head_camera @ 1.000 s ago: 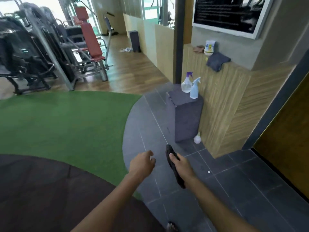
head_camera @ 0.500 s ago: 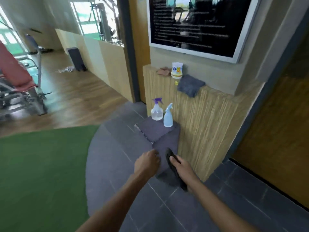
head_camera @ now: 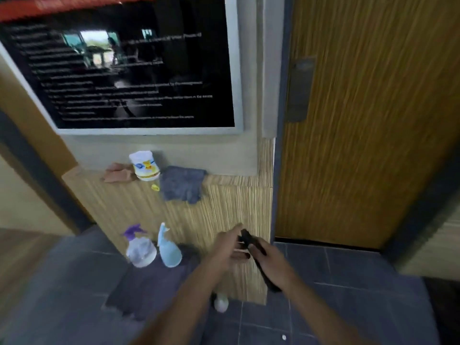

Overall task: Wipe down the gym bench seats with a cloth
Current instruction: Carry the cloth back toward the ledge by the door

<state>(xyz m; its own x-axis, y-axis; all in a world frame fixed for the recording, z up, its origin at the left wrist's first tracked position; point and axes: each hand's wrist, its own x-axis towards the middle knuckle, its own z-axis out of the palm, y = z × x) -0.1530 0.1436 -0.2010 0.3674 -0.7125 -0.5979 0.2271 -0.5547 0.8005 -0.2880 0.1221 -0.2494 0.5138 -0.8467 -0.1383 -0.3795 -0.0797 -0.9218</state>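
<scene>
A grey-blue cloth point(head_camera: 182, 184) hangs over the edge of a wood-grain ledge point(head_camera: 234, 181) below a dark wall board. My right hand point(head_camera: 267, 255) is closed around a long black object point(head_camera: 258, 258) that runs down past my wrist. My left hand point(head_camera: 227, 246) is beside it with fingers spread, its fingertips touching the black object's upper end. Both hands are below and to the right of the cloth. No gym bench is in view.
A clear spray bottle with a purple nozzle point(head_camera: 140, 247) and a light blue spray bottle point(head_camera: 169, 249) stand on a grey block point(head_camera: 146, 285). A white tub point(head_camera: 144, 165) and a pinkish rag point(head_camera: 117, 173) sit on the ledge. A small white bottle point(head_camera: 221, 303) stands on the floor. A wooden door point(head_camera: 368, 115) is at right.
The view has swung right and moved closer to the ledge; the gym machines and green turf have left the frame. My left hand has opened and come up against the black object.
</scene>
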